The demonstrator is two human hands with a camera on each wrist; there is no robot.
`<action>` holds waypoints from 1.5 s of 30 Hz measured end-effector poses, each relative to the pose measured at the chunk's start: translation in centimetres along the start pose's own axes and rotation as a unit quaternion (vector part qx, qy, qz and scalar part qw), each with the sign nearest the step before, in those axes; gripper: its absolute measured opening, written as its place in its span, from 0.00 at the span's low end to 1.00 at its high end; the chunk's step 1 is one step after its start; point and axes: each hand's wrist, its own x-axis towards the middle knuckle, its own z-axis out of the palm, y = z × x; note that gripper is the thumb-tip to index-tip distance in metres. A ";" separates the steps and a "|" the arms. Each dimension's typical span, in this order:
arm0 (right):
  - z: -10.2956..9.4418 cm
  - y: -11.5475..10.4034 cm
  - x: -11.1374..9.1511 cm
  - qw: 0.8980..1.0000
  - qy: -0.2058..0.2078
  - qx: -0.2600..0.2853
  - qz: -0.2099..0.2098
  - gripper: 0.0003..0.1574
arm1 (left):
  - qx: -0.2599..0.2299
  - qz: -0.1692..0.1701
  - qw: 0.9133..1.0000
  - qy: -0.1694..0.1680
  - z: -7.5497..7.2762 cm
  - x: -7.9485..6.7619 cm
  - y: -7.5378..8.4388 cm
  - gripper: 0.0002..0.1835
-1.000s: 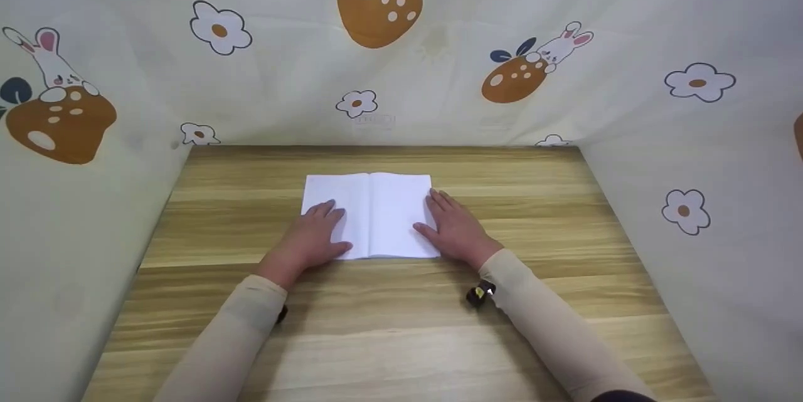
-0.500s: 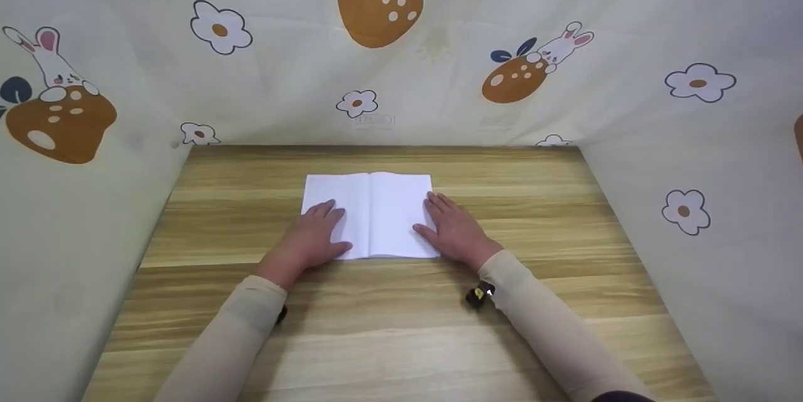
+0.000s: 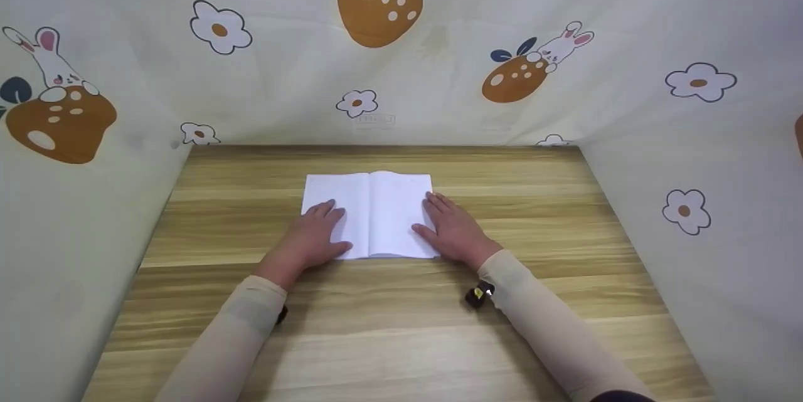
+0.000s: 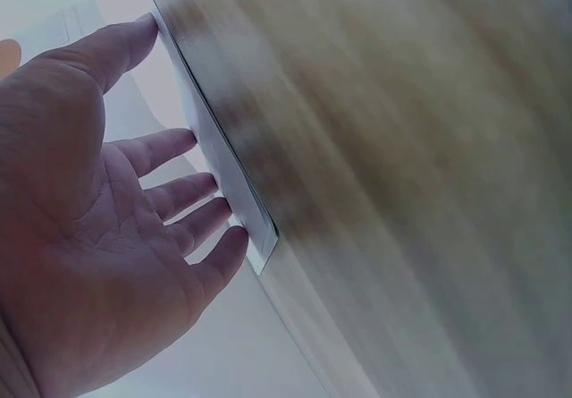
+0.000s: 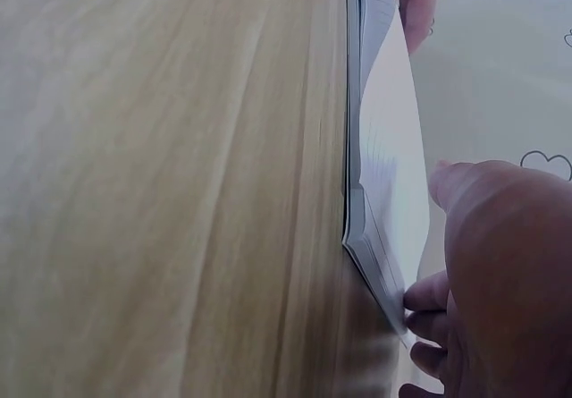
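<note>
An open notebook [image 3: 395, 214] with white pages lies flat on the table. My left hand [image 3: 310, 236] rests on its left page, fingers spread and touching the paper. In the left wrist view, the fingertips [image 4: 237, 237] of that hand meet the page near the notebook's edge. My right hand [image 3: 458, 229] lies over the outer edge of the right page with its thumb pointing inward. Seen from the right wrist, faintly ruled lines show on the page [image 5: 393, 148], and its top sheet bows up above the stack beneath. Fingers [image 5: 427, 291] of the right hand touch the outer edge there.
The wood-grain table [image 3: 389, 339] extends around the notebook on all sides. A pale cloth wall [image 3: 282, 76] printed with flowers and rabbits encloses its back and sides. A small black device [image 3: 480, 294] sits at the right wrist.
My right hand has slid very slightly left over the page edge. The right page bulges a little higher beside the spine. My left hand stays in place.
</note>
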 end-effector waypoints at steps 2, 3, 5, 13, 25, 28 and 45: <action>0.0 -0.1 0.0 1.000 -0.001 0.002 -0.002 0.48 | 0.003 0.001 1.000 0.001 0.1 0.0 0.0 0.43; 0.0 -0.1 0.0 1.000 -0.001 0.003 -0.002 0.48 | 0.005 0.001 1.000 0.001 0.1 0.1 0.0 0.43; 0.0 -0.2 0.1 1.000 -0.001 0.006 -0.003 0.48 | 0.007 0.001 1.000 0.002 0.1 0.1 0.0 0.43; 0.0 -0.3 0.2 1.000 -0.008 0.011 -0.002 0.48 | 0.010 0.003 1.000 0.004 0.0 0.1 0.1 0.43; 0.2 -0.4 0.5 1.000 -0.010 0.013 -0.010 0.48 | 0.003 -0.001 1.000 0.003 0.1 0.1 0.0 0.43; 0.3 -0.4 0.5 1.000 -0.005 0.015 -0.014 0.48 | 0.006 0.002 1.000 0.004 0.2 0.2 0.0 0.43; -0.1 -1.0 0.6 0.999 -0.020 0.015 -0.020 0.47 | 0.007 0.002 1.000 0.003 0.0 0.1 0.1 0.43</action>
